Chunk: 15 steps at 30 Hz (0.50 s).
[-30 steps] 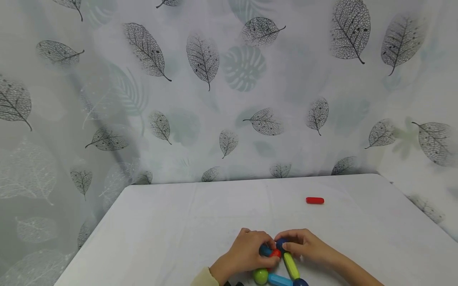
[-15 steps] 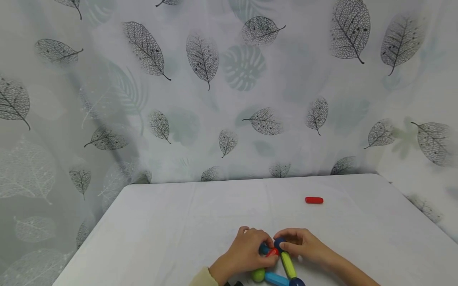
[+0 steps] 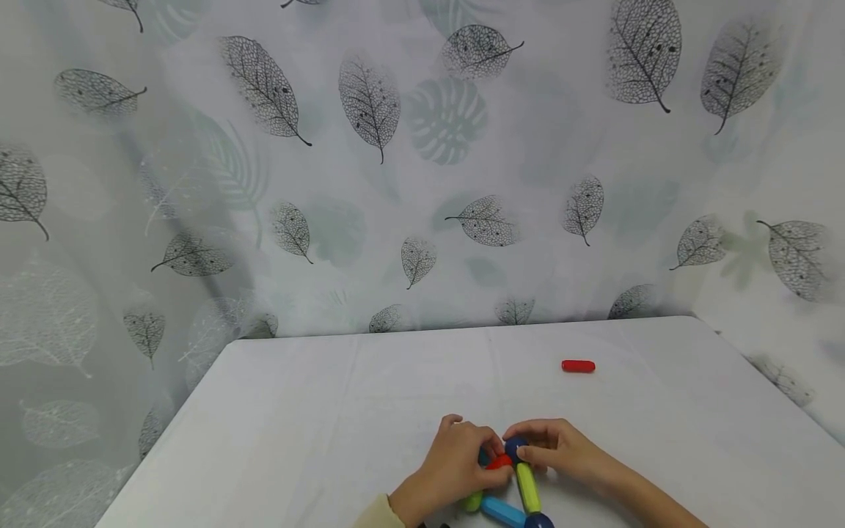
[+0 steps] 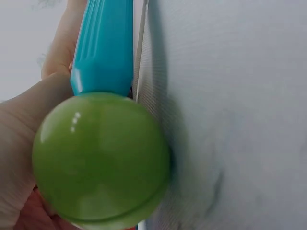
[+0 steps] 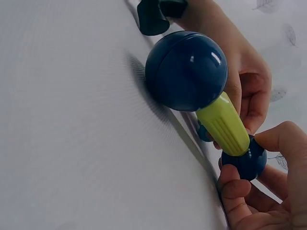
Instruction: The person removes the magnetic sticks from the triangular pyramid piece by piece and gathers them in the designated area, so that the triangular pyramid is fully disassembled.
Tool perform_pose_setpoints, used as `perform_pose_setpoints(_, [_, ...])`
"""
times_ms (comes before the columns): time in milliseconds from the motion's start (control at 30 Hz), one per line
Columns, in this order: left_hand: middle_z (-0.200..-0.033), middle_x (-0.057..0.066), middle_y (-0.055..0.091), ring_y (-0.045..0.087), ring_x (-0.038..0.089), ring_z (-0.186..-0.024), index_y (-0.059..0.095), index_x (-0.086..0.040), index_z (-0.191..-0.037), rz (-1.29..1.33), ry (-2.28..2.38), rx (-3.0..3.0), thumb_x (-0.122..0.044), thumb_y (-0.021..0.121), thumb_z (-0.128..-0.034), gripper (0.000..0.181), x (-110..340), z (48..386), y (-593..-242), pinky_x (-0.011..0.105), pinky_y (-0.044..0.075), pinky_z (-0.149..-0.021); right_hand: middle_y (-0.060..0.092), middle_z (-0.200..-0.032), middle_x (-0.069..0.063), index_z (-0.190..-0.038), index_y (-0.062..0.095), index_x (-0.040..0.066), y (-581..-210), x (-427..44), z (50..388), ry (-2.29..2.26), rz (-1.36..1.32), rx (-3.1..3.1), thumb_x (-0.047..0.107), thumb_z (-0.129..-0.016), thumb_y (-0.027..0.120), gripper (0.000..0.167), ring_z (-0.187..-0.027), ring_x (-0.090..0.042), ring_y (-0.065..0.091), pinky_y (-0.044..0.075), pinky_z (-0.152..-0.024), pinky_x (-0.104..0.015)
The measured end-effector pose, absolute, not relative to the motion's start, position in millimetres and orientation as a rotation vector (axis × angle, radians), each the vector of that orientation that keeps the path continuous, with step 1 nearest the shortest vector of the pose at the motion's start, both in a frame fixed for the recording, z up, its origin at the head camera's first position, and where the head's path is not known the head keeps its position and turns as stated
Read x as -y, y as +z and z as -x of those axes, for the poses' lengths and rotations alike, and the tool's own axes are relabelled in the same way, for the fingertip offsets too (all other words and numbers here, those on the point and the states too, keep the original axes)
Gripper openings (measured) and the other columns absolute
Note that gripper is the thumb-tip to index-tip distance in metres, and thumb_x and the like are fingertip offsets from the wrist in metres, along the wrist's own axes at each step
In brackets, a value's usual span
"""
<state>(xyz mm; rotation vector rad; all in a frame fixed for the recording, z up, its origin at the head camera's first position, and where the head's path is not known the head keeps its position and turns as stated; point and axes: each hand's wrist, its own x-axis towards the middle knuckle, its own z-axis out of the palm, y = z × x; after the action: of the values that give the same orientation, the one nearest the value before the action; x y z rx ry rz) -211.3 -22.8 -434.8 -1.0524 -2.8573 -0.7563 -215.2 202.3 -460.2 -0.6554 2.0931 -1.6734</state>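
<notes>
- Left grip [image 3: 458, 466] pinches a red stick [image 3: 499, 462] left of the far navy ball [image 3: 516, 449].
- Right grip [image 3: 561, 451] pinches that ball.
- The stick just swung flatter, its end apparently facing the ball; contact unclear.

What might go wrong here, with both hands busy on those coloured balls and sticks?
1. The right hand pinches a navy ball that meets a yellow-green stick; a sharp tug might part them.
2. The left hand holds a red piece close to that ball, so fingers could bump.
3. The green ball is round and might roll if it came off the blue stick.
</notes>
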Motion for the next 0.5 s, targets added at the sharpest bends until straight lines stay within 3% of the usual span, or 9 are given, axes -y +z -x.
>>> perform_pose_setpoints(333, [-0.070,-0.025,0.062,0.046,-0.006,-0.076,0.074,-0.024,-0.085,1.073,-0.786,2.844,-0.031,0.073,-0.0811,0.008,25.4,212.5,-435.3,0.051,0.037,-0.097,0.064,-0.109,-0.015,-0.124,0.057,-0.009,-461.0,-202.6,216.5,-1.682,0.616,-2.104,0.012,-0.098,0.055,0.033,-0.075,-0.012,0.058,0.049,-0.063,-0.020])
perform_pose_setpoints(500, [-0.075,-0.024,0.061,0.046,-0.006,-0.076,0.073,-0.024,-0.089,1.077,-0.761,2.868,-0.037,0.070,-0.0855,0.013,25.3,212.3,-435.4,0.053,0.037,-0.097,0.064,-0.110,-0.015,-0.124,0.056,-0.009,-461.2,-202.8,215.6,-1.714,0.578,-2.089,0.014,-0.098,0.057,0.035,-0.077,-0.014,0.059,0.049,-0.064,-0.021])
